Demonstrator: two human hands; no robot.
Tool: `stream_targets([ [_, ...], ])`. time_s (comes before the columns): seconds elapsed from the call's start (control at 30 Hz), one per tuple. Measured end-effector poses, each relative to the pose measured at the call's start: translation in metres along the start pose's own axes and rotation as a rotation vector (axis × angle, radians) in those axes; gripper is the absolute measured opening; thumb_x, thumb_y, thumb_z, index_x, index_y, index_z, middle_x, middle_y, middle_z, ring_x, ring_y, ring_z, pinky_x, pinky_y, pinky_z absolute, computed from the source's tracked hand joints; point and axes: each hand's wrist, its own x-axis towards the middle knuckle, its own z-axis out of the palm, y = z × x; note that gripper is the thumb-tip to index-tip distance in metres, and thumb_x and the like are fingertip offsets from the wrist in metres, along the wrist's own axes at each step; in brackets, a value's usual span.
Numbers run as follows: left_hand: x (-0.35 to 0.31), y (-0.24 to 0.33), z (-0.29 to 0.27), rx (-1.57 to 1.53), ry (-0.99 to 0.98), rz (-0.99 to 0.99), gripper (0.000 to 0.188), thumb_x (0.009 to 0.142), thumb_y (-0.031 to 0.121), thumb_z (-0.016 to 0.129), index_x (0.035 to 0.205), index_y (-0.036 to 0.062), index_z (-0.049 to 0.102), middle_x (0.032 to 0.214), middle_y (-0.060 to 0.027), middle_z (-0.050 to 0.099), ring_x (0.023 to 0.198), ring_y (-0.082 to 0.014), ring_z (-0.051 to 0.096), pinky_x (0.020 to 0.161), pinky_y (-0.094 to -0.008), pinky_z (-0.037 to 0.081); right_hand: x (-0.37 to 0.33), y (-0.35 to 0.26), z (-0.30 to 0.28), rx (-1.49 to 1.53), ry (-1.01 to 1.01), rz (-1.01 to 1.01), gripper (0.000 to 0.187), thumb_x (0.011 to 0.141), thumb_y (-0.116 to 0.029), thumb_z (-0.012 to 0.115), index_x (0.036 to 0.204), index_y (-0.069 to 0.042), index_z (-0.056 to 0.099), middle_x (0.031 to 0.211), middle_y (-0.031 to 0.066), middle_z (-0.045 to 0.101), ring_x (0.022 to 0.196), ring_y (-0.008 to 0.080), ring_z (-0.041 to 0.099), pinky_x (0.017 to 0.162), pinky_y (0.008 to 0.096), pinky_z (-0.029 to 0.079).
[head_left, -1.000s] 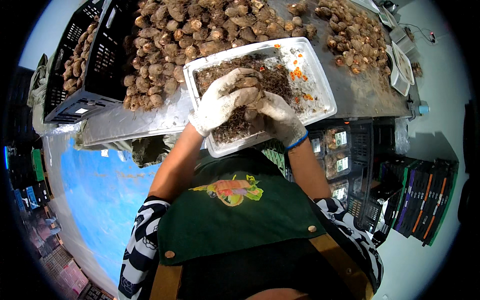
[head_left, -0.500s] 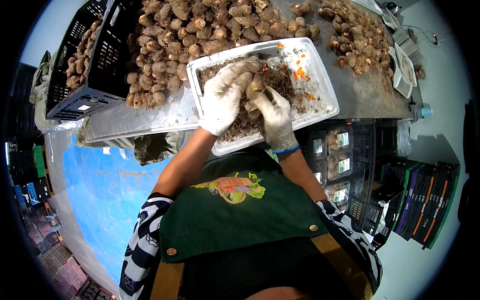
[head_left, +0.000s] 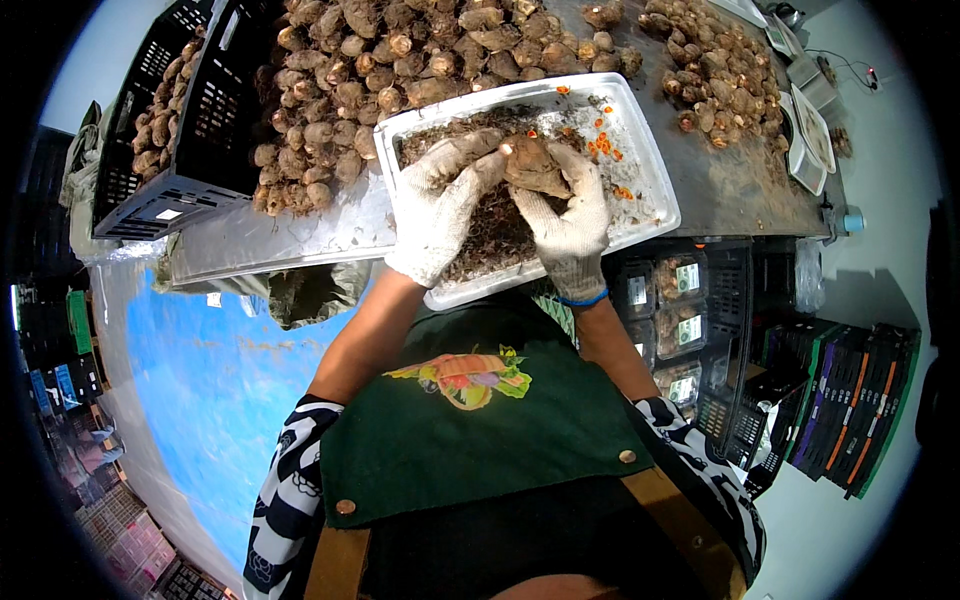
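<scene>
Gripping a brown root at the upper middle of the frame, the right hand has its thumb and fingers clamped around the root's right side and lower edge. Opposite it, the left hand has thumb and fingertips drawn together at the root's pale tip; from where I stand I cannot tell whether they pinch it or merely rest there. I'd say the likeliest trouble is a slip: the root looks rounded and dirty, and an uneven hold through cloth gloves could let it turn and drop into the white tray below, among the dark fibres. A hard twist might also bruise the pale end. As for where it lies, the root is between the two hands, slanting down toward the right, with orange bits to its right and a big pile of roots toward the top of the frame.
</scene>
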Motion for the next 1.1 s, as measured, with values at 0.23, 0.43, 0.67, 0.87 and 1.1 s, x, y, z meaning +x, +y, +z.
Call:
stream_targets([
  [0.23, 0.007, -0.002, -0.005, 0.669, 0.083, 0.410, 0.018, 0.089, 0.006, 0.056, 0.104, -0.0028, 0.062, 0.091, -0.0198, 0.066, 0.081, -0.0296, 0.064, 0.075, -0.0339, 0.050, -0.004, -0.013, 0.001, 0.160, -0.059, 0.129, 0.053, 0.074, -0.011, 0.082, 0.116, 0.004, 0.054, 0.115, 0.0150, 0.063, 0.104, 0.0179, 0.061, 0.091, 0.0328, 0.051],
  [0.43, 0.020, -0.025, -0.009, 0.695, 0.102, 0.282, 0.013, 0.088, 0.006, 0.057, 0.098, -0.0005, 0.060, 0.083, -0.0206, 0.062, 0.075, -0.0331, 0.061, 0.067, -0.0389, 0.048, -0.004, -0.003, -0.004, 0.351, -0.095, 0.207, 0.053, 0.075, -0.005, 0.080, 0.117, 0.003, 0.050, 0.117, 0.0141, 0.061, 0.104, 0.0195, 0.061, 0.093, 0.0347, 0.050],
  [0.67, 0.017, -0.014, -0.022, -0.230, -0.133, -0.038, 0.028, 0.096, 0.012, 0.054, 0.117, -0.0048, 0.060, 0.098, -0.0064, 0.066, 0.087, -0.0116, 0.061, 0.077, -0.0247, 0.050, 0.007, -0.020, -0.014, 0.282, -0.123, 0.185, 0.051, 0.077, -0.005, 0.078, 0.119, 0.003, 0.051, 0.116, 0.0137, 0.061, 0.106, 0.0190, 0.061, 0.094, 0.0331, 0.050],
  [0.87, 0.015, -0.017, -0.003, -0.258, -0.057, -0.113, 0.029, 0.096, 0.012, 0.054, 0.117, -0.0062, 0.060, 0.105, -0.0091, 0.066, 0.097, -0.0139, 0.061, 0.089, -0.0257, 0.049, 0.007, -0.032, -0.007, 0.255, -0.221, 0.208, 0.055, 0.079, -0.007, 0.077, 0.125, 0.004, 0.050, 0.115, 0.0121, 0.064, 0.104, 0.0170, 0.062, 0.093, 0.0303, 0.050],
  [1.1, 0.016, -0.020, 0.001, -0.004, 0.060, -0.088, 0.021, 0.095, 0.009, 0.055, 0.108, -0.0037, 0.065, 0.099, -0.0085, 0.069, 0.088, -0.0124, 0.062, 0.082, -0.0254, 0.049, 0.005, -0.022, -0.009, 0.296, -0.254, 0.207, 0.056, 0.078, -0.006, 0.076, 0.127, 0.005, 0.052, 0.117, 0.0119, 0.064, 0.105, 0.0181, 0.063, 0.092, 0.0307, 0.051],
])
